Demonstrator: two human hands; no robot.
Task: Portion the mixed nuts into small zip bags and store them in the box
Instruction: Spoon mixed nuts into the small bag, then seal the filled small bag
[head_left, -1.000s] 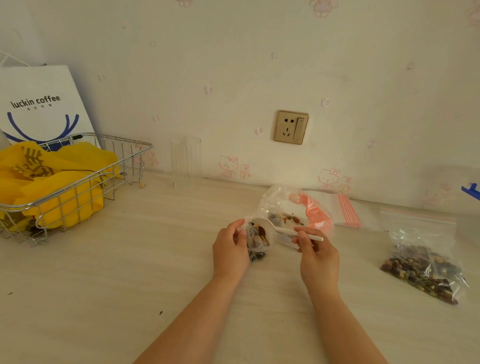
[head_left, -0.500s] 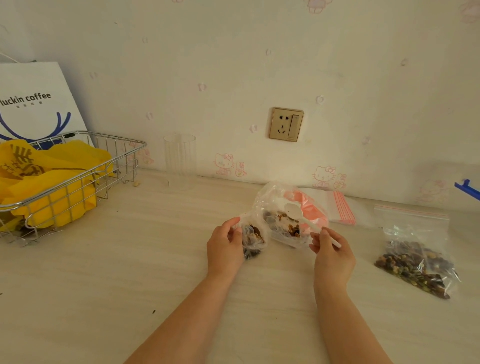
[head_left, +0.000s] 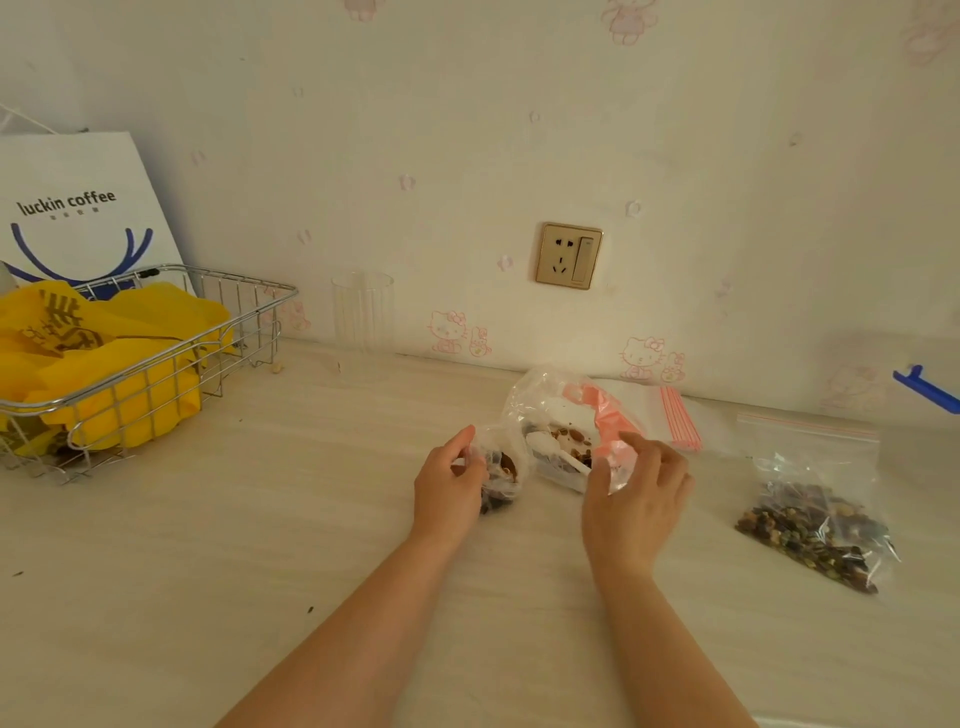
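Note:
My left hand (head_left: 449, 483) pinches a small clear zip bag (head_left: 498, 470) with some mixed nuts in it, standing on the pale tabletop. Just right of it lies a large open plastic bag (head_left: 550, 410) with nuts at its bottom. A white plastic spoon (head_left: 545, 447) rests inside that bag, bowl to the left. My right hand (head_left: 639, 493) hovers at the large bag's mouth with its fingers apart, brushing the pink-tinted rim and off the spoon's handle. A zip bag filled with nuts (head_left: 810, 525) lies flat at the right.
Empty red-striped zip bags (head_left: 675, 415) lie by the wall behind the large bag. A wire basket (head_left: 156, 364) with a yellow bag stands at the left, a white paper bag (head_left: 72, 208) behind it. A clear cup (head_left: 363, 317) stands by the wall. A blue clip (head_left: 924, 389) shows at the right edge.
My right hand carried the spoon from the small bag back to the large bag and let go of it there. My left hand kept hold of the small bag.

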